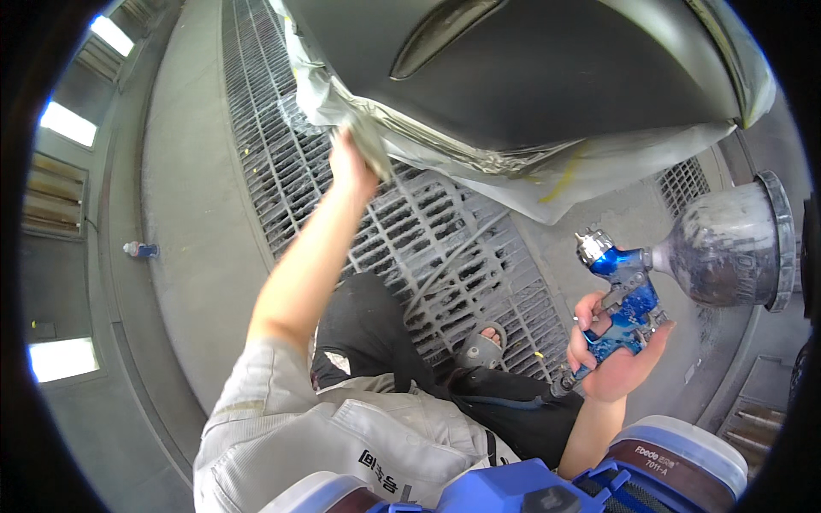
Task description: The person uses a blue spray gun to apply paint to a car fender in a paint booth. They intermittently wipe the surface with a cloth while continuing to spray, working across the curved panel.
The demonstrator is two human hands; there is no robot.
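Observation:
My right hand (pixel 629 372) is wrapped round the grip of a blue spray gun (pixel 631 301) with a silver nozzle. A cloudy, paint-smeared cup (pixel 727 244) is joined to the gun, and a hose runs from its grip. Ahead and to the left, my left hand (pixel 349 167) is closed on a pale, crumpled cloth (pixel 369 147), somewhat blurred. It is at the edge of the masking film (pixel 513 184) that skirts a dark grey vehicle panel (pixel 556 85). Whether the cloth touches the film, I cannot tell. A recessed handle shape (pixel 445 34) shows in the panel.
Below me lies a slatted metal floor grating (pixel 410 231) beside grey floor (pixel 197 197). A small bottle (pixel 141 250) stands by the left wall, which has bright lights. My sandalled foot (pixel 481 349) rests on the grating. A respirator (pixel 530 487) fills the lower edge.

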